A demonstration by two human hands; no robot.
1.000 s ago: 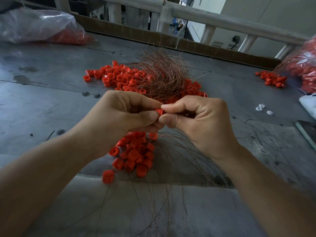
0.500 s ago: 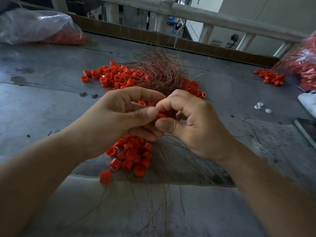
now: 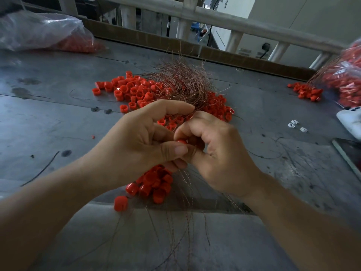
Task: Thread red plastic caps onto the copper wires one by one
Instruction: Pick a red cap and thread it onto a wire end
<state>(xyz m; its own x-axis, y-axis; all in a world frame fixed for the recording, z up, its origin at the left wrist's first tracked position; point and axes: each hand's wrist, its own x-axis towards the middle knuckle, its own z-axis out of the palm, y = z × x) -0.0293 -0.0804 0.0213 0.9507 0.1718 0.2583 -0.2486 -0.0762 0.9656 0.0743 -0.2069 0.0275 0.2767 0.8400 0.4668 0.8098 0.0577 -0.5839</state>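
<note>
My left hand and my right hand meet above the table's middle, fingers curled around one red cap that shows between the thumbs. Thin copper wires hang down from the hands toward me; which hand holds them is hidden. Below the hands hangs a cluster of threaded red caps. Behind the hands lies a tangled bundle of copper wire on a spread of loose red caps.
The grey metal table has a raised back edge. A clear bag of red caps lies far left, another bag far right with a small cap pile. A white object and white bits lie right.
Both hands have come slightly nearer and lower. The cap has sunk deeper between the fingers, and my left forefinger has lifted away above it.
</note>
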